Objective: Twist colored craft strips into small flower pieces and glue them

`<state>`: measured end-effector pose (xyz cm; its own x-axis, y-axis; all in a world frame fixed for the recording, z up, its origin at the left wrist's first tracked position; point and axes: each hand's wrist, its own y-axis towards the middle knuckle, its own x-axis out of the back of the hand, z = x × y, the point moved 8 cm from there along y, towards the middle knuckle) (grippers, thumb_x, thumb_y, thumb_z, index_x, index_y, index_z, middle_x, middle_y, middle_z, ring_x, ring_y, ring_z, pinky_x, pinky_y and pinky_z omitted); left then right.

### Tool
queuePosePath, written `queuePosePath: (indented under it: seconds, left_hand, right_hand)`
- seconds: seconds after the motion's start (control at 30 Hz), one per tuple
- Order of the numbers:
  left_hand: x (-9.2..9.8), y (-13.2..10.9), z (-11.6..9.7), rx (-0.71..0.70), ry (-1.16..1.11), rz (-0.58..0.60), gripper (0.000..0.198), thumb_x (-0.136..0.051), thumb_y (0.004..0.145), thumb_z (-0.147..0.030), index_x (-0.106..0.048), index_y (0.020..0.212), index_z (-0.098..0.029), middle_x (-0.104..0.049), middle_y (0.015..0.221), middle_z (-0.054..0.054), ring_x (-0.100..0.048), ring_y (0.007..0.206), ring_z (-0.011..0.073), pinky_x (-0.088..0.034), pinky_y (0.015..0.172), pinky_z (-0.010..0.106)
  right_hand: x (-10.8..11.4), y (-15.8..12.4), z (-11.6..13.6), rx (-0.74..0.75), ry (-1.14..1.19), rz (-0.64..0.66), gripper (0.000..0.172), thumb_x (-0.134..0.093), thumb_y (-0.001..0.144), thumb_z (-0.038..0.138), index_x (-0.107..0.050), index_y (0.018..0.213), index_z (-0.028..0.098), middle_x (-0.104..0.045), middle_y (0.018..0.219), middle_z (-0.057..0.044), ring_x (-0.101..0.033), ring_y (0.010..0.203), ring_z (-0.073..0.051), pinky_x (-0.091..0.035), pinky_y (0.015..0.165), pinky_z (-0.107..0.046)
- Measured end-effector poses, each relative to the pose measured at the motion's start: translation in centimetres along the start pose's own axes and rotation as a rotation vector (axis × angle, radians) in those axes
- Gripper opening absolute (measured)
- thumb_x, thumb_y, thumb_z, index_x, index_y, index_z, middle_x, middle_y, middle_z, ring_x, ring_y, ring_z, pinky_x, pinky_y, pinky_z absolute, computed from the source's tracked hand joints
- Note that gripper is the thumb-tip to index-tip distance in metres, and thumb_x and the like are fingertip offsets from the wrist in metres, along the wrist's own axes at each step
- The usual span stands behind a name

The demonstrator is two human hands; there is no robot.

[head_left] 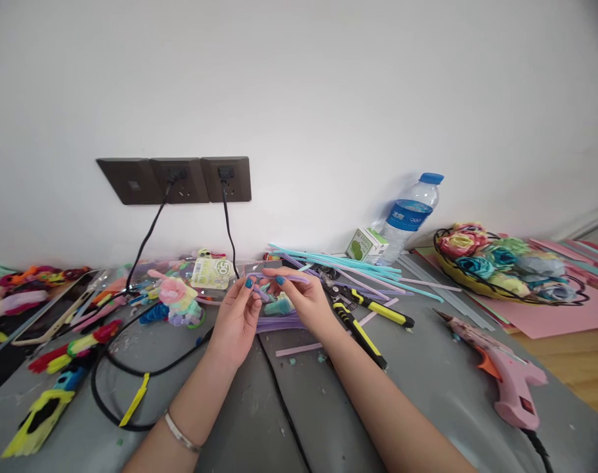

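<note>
Between my two hands is a purple pipe cleaner (299,278), held above the grey work surface. My left hand (238,320) pinches its left part between thumb and fingers. Thumb and fingers of my right hand (306,299) are closed on it a little to the right. The pipe cleaner's far ends are partly hidden by my fingers. Just under and behind my hands lies a bundle of purple pipe cleaners (279,323). Close to my right wrist are pliers (360,335) with yellow and black handles. A pastel pipe-cleaner flower (175,295) sits left of my left hand.
A pink glue gun (505,374) lies at the right, near a basket of fabric-like flowers (510,263). A water bottle (409,213) and a small box (366,245) stand by the wall. Black cables (102,387) loop across the left, beside colourful pipe-cleaner pieces (75,348).
</note>
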<state>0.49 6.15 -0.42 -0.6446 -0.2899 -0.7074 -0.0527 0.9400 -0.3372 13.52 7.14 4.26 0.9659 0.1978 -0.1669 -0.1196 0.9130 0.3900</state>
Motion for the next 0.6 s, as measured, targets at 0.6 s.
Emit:
queuePosePath:
  seconds: [0.6]
  left_hand:
    - [-0.9,-0.2,-0.4,-0.032,0.032,0.16,0.022,-0.083,0.068,-0.01,-0.064,0.078,-0.018,-0.068,0.068,-0.005,-0.066,0.06,0.0057,-0.056,0.056,0.011]
  right_hand:
    - [0.4,0.3,-0.9,-0.061,0.096,-0.036,0.009,-0.076,0.076,0.029,-0.08,0.082,0.023,-0.072,0.091,-0.005,-0.064,0.08,-0.017,-0.053,0.071,-0.029]
